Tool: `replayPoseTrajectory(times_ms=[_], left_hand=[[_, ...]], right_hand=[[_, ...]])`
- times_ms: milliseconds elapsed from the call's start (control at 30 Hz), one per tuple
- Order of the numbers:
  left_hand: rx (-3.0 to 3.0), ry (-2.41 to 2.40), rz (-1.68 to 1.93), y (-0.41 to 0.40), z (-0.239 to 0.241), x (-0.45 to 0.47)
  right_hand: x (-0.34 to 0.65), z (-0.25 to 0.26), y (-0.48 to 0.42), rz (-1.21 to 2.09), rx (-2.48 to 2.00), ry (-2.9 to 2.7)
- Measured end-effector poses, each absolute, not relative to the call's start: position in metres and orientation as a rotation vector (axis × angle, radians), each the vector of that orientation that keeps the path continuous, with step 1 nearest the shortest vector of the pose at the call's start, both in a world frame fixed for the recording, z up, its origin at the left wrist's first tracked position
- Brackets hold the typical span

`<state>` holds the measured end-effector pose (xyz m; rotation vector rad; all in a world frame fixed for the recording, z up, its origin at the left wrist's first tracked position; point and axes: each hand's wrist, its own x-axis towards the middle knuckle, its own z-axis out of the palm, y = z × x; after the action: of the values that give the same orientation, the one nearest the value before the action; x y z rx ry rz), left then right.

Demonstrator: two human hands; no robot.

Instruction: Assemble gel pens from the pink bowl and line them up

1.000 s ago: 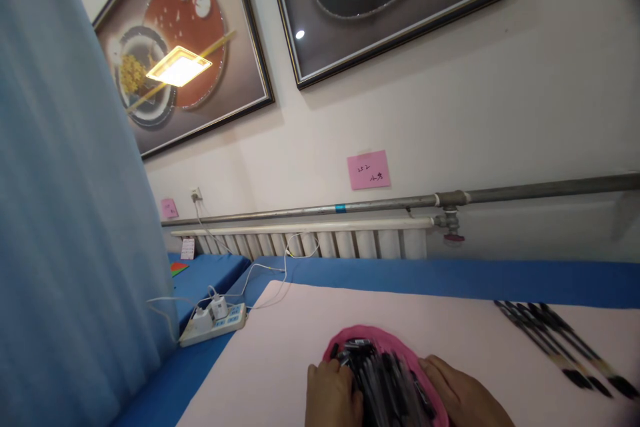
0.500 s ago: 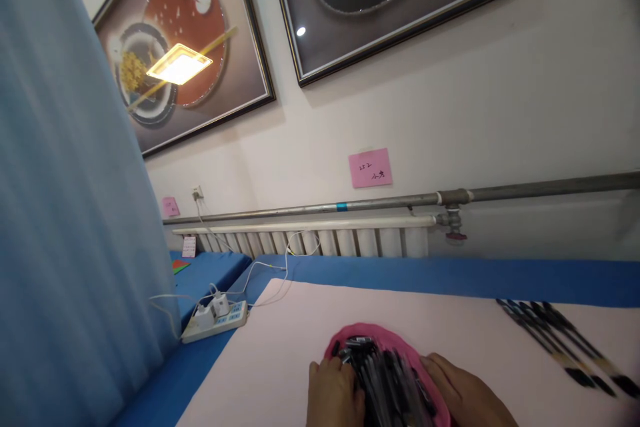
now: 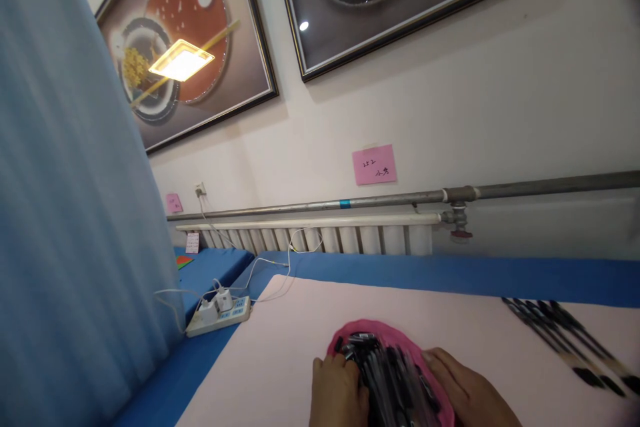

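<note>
A pink pouch lies on the pale pink sheet at the bottom of the view, stuffed with several black pens. My left hand grips the pouch's left side with curled fingers. My right hand presses against its right side, fingers closed round the edge. Both wrists run off the bottom of the picture. Further right on the sheet a row of several black pens lies side by side.
A white power strip with plugged chargers and cables sits on the blue table cover at left. A blue curtain hangs at far left. Behind are a radiator, a pipe, a pink note and framed pictures.
The view has tilted slightly up and left. Both hands stay on the pouch's sides, barely shifted.
</note>
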<state>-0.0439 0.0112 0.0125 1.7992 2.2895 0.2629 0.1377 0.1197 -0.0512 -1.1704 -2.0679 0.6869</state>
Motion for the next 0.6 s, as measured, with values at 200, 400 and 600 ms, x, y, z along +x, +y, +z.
replayPoseTrajectory(times_ms=[200,400,600], left_hand=[[1.795,2.292,0.271,0.010,0.013,-0.043],[1.783,2.287,0.283,0.009,0.014,-0.043],[1.784,2.273,0.259,0.009,0.015,-0.043]], right_hand=[[0.134,-0.039,0.114,0.874,-1.239,-2.117],[0.134,-0.040,0.115,0.881,-1.241,-2.122],[0.135,-0.044,0.116,0.863,-1.240,-2.119]])
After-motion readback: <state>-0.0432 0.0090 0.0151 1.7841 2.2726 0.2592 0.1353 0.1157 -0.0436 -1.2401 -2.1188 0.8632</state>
